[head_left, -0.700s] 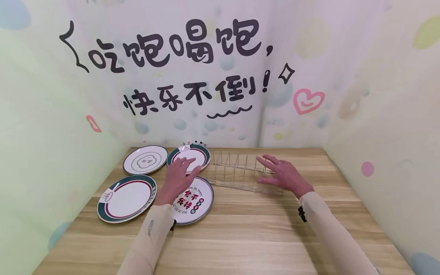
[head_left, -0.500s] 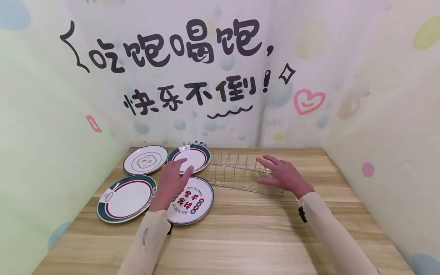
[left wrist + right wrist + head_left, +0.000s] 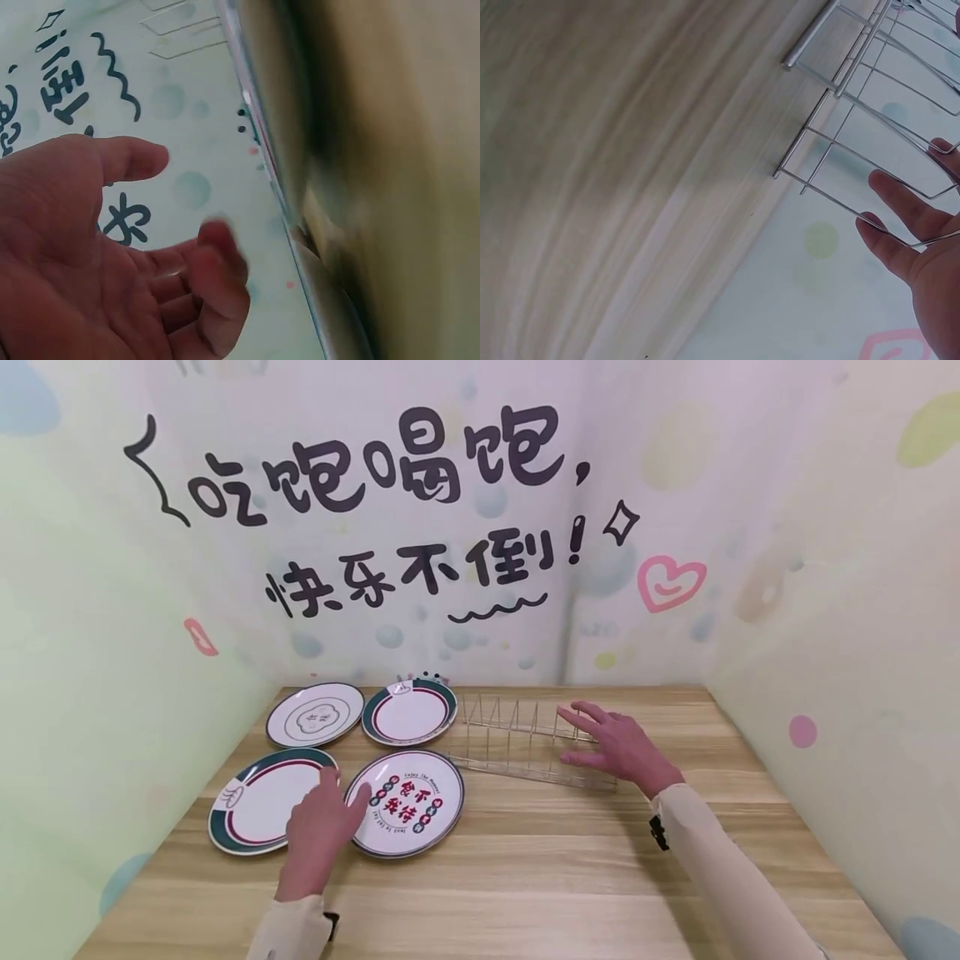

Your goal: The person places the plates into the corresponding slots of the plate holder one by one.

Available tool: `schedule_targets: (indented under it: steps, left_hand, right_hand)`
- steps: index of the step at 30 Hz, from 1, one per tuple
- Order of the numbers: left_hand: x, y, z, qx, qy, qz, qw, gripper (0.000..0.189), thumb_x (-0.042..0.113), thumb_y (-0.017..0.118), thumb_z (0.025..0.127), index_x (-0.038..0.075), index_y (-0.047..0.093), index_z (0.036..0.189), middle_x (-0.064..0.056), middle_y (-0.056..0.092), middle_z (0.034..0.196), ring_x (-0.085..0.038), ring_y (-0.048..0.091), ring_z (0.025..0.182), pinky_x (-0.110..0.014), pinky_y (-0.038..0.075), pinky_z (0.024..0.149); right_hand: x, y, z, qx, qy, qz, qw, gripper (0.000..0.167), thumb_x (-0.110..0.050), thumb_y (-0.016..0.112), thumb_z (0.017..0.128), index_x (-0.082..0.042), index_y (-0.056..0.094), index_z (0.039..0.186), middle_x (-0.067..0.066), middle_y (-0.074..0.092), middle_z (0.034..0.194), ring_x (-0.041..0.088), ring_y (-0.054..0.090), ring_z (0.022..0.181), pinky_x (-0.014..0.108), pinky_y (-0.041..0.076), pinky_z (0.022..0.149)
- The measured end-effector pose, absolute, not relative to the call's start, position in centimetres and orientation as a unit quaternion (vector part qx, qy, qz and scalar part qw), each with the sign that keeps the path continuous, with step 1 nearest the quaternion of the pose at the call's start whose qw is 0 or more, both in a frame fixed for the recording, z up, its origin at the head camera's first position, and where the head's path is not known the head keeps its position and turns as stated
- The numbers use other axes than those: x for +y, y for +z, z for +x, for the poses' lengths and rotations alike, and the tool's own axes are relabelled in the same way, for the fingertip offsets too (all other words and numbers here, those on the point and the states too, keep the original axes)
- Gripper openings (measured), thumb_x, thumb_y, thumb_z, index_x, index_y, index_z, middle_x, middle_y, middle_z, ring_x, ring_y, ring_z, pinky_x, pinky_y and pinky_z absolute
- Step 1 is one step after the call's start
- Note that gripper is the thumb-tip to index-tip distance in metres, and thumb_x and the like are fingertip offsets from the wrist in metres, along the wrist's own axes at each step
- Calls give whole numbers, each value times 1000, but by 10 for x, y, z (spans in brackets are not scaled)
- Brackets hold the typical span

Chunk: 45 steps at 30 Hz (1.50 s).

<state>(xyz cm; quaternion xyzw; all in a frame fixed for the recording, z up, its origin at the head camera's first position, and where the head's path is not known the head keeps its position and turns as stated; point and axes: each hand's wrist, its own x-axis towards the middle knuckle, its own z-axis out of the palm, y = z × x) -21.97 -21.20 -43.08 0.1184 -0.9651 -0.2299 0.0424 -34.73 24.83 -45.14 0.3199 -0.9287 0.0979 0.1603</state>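
Wood-grain table (image 3: 540,868); behind the wire plate rack (image 3: 525,771), a pale wall (image 3: 487,652) with black lettering (image 3: 422,551). Flat on the table left of the rack: two green-rimmed plates (image 3: 411,712), a grey-patterned plate (image 3: 317,716), a red-lettered plate (image 3: 408,805). My right hand (image 3: 626,747): at the rack's right end, fingers spread at the wires; firm contact unclear. My left hand (image 3: 322,827): left of the rack, fingers loosely curved, holding nothing.
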Motion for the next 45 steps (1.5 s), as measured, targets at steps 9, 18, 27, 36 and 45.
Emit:
schedule_targets:
  steps: [9, 18, 27, 36, 45]
  left_hand:
    - [-220, -450, -209, -956, -272, 111, -16, 59, 40, 63, 98, -11, 42, 120, -17, 60, 76, -27, 60, 55, -37, 51, 53]
    - [-235, -468, -216, -880, -452, 113, -87, 43, 10, 53, 104, -12, 33, 135, -18, 65, 74, -26, 69, 52, -36, 61, 50]
    - [-240, -463, -222, -762, -629, 115, -103, 48, 3, 42, 106, -7, 15, 145, -28, 55, 105, -32, 70, 67, -45, 65, 70]
    - [-247, -467, -218, -716, -678, 92, -135, 75, 1, 43, 106, 15, 0, 166, -34, 53, 128, -38, 72, 83, -51, 64, 79]
    - [-246, -457, -215, -649, -743, 54, -151, 81, 5, 48, 105, 33, 3, 167, -35, 40, 148, -45, 71, 103, -55, 59, 88]
  right_hand:
    - [248, -448, -348, -930, 91, 314, 168, 86, -62, 73, 89, -21, 44, 159, 14, 49, 153, 43, 64, 116, 68, 49, 98]
    - [247, -452, -347, -935, 93, 306, 155, 86, -61, 73, 89, -23, 43, 159, 14, 49, 154, 45, 62, 118, 69, 47, 100]
    - [246, -451, -346, -934, 93, 304, 162, 85, -59, 75, 88, -22, 45, 159, 15, 49, 153, 47, 62, 118, 70, 47, 99]
    - [245, -450, -344, -933, 99, 306, 162, 84, -56, 77, 88, -20, 47, 157, 15, 50, 153, 46, 61, 119, 71, 47, 99]
    - [245, -454, -347, -932, 100, 306, 168, 84, -56, 77, 87, -22, 47, 157, 14, 51, 152, 47, 61, 119, 71, 46, 100]
